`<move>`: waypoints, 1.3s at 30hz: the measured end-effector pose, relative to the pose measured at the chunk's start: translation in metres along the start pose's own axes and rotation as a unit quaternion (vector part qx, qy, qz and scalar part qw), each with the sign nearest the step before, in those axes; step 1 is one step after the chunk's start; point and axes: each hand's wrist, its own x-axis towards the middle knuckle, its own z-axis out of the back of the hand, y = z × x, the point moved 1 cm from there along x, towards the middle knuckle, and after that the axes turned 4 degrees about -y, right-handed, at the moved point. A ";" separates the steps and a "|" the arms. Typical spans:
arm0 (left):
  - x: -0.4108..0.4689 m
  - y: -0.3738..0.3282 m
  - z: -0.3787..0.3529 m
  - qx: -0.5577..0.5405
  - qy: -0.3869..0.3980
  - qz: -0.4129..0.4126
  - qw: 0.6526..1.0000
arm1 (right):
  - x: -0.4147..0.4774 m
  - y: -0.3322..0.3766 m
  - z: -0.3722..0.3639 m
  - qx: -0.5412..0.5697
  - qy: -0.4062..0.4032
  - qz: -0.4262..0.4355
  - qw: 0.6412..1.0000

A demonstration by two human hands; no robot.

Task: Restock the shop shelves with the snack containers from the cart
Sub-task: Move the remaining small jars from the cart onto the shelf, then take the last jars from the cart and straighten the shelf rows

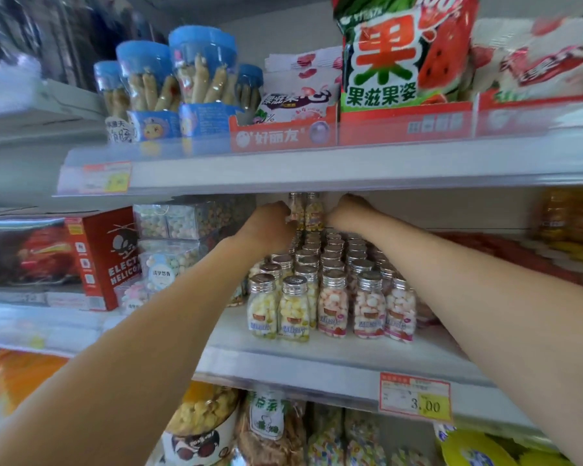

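Ahead, crowded white shop shelves (317,356).

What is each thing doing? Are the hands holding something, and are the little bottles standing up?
Left hand, raised at the shelf's back, gripping a small clear candy bottle.
Right hand, gripping a second small clear candy bottle beside it.
Rows of silver-capped clear candy bottles, upright, capped.
Blue-lidded clear snack tubs, upright, closed.
Red cardboard box, upright, closed.
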 end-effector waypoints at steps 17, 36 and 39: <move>-0.331 -0.075 0.017 -0.227 -0.028 0.058 0.972 | -0.293 -0.035 0.038 0.160 -0.033 0.125 0.979; -0.566 -0.064 -0.289 -0.124 0.520 0.229 0.814 | -0.531 -0.320 -0.242 0.057 0.425 -0.279 0.859; -0.592 -0.061 -0.323 -0.073 0.600 0.210 0.769 | -0.554 -0.326 -0.279 0.086 0.461 -0.269 0.841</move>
